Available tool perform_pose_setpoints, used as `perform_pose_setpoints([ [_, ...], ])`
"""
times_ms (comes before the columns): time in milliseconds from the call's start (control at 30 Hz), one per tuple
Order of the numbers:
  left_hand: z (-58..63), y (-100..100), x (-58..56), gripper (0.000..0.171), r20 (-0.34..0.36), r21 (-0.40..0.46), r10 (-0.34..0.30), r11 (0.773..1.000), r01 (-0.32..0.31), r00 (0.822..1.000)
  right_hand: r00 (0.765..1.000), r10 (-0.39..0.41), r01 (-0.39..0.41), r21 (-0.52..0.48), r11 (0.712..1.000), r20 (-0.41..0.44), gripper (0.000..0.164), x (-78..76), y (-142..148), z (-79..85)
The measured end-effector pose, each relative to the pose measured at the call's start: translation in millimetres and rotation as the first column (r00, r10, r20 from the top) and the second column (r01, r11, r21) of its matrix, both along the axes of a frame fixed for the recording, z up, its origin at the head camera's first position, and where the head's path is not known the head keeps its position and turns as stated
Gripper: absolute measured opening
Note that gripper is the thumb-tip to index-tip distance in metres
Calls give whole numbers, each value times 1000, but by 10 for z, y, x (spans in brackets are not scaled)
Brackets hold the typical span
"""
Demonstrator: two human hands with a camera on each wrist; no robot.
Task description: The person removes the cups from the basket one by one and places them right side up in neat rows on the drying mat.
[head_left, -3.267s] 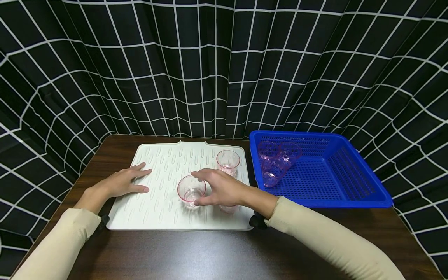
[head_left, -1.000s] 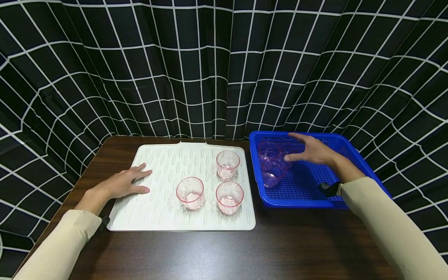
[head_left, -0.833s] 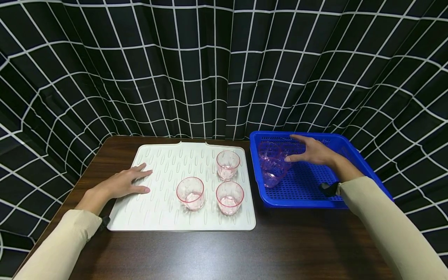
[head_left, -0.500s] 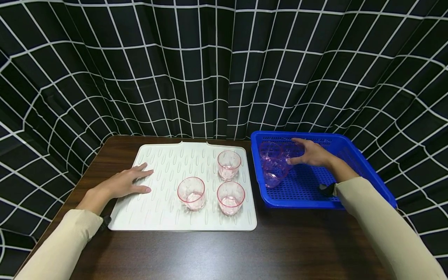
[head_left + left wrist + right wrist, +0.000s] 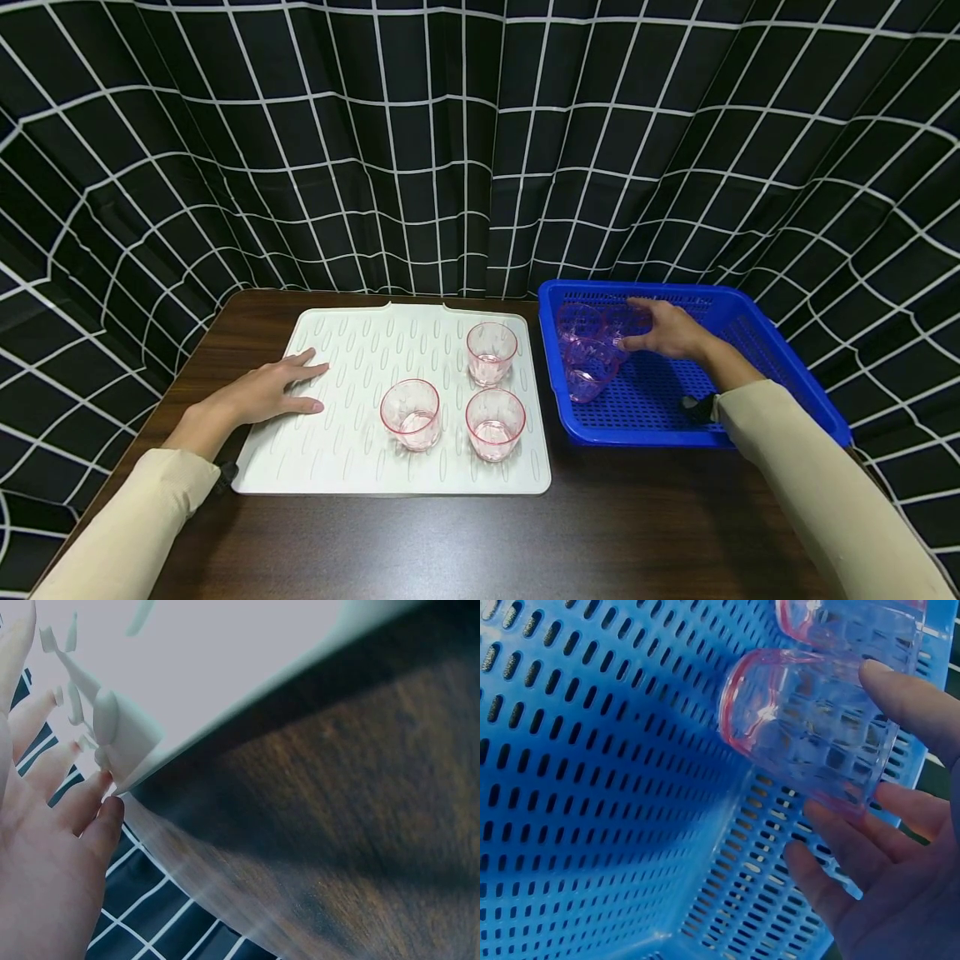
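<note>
My left hand (image 5: 262, 392) lies on the left part of a white ribbed drying mat (image 5: 337, 450), fingers spread and nothing held. In the left wrist view its fingertips reach the mat's edge. My right hand (image 5: 667, 332) is inside the blue basket (image 5: 645, 437), gripping a pink-tinted clear glass (image 5: 802, 727) with the thumb on one side and the fingers on the other. Two similar glasses, a front one (image 5: 588, 373) and a rear one (image 5: 577, 321), sit beside it at the basket's left end. Three more stand upright on the mat: front-left (image 5: 410, 417), back-right (image 5: 491, 356) and front-right (image 5: 495, 427).
Dark wooden table (image 5: 360, 542) runs under the mat and basket, its front strip bare brown wood. A black curtain (image 5: 420, 167) with a white grid hangs behind and at both sides. The basket's perforated walls rise around the right hand.
My right hand has let go of the front-left glass on the mat and moved right into the basket. Over the last second it has lowered slightly and closed around a glass there. The left hand stays put.
</note>
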State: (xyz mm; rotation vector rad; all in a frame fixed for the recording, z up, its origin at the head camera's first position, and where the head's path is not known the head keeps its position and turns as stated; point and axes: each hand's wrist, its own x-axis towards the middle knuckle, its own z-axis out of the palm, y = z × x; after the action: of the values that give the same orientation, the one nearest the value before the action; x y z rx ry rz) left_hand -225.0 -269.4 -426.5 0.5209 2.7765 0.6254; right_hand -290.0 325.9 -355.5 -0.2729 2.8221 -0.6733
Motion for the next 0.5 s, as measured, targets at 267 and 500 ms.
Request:
perform_pose_setpoints([
  [267, -14, -3, 5, 78, 15, 3, 8, 1000, -8, 1000, 998, -51, 49, -43, 998, -32, 89, 22, 47, 98],
  [500, -15, -5, 2, 78, 17, -1, 16, 1000, -16, 1000, 986, -113, 101, -100, 990, -123, 88, 35, 47, 179],
])
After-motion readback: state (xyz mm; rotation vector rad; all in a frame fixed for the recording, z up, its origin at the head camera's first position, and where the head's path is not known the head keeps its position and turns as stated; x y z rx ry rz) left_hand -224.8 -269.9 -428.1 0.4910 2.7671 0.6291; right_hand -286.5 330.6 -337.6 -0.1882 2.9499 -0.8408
